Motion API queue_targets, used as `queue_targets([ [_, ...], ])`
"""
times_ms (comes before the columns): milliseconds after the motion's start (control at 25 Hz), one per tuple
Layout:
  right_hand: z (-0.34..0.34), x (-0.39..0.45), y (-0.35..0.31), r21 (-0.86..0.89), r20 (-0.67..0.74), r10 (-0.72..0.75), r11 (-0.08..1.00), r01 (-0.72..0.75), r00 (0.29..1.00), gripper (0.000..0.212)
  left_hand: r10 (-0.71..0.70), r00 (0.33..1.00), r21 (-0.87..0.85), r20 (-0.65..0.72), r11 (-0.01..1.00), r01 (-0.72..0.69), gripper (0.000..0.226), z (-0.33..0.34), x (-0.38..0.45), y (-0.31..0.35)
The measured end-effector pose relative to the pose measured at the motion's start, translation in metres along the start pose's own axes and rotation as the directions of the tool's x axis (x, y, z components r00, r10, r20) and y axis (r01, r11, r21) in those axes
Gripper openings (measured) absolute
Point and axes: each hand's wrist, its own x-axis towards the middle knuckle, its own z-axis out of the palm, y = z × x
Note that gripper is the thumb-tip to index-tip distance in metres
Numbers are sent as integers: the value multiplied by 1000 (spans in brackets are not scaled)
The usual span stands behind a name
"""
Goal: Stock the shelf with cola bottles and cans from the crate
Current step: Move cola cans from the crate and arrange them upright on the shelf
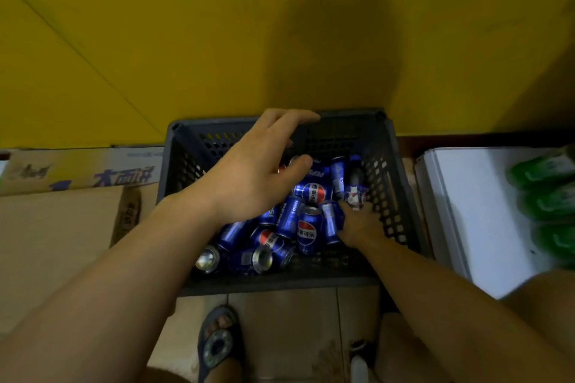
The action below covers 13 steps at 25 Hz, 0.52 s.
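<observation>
A dark grey plastic crate (389,183) stands on the floor against a yellow wall. Several blue cola cans (306,232) lie jumbled inside it. At the crate's right side lies a small cola bottle (354,179), its cap pointing to the wall. My right hand (362,224) reaches down into the crate; its fingers curl round the bottle's lower end, beside a can. Over the crate's left half my left hand (249,177) hovers with fingers spread and relaxed, holding nothing. It hides the cans beneath it.
Cardboard boxes (62,227) fill the floor left of the crate. To the right is a white shelf surface (473,211) with green bottles (547,199) on it. My sandalled foot (217,342) rests on the tiled floor just in front of the crate.
</observation>
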Motion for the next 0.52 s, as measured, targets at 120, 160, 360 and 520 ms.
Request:
queue_targets([
  [120,2,8,2,120,2,-59,991,58,998,82,-60,995,-73,75,995,66,50,3,5,-8],
  [160,2,6,0,184,-11,-61,981,62,998,70,-73,993,-72,90,994,80,49,2,7,-10],
  [360,-38,-32,-30,511,-105,-244,818,263,964,38,-154,985,-60,82,985,159,48,-1,23,-15],
  [520,-85,-101,-65,663,-317,-401,554,503,859,63,-425,905,-211,35,882,422,56,5,36,-26],
])
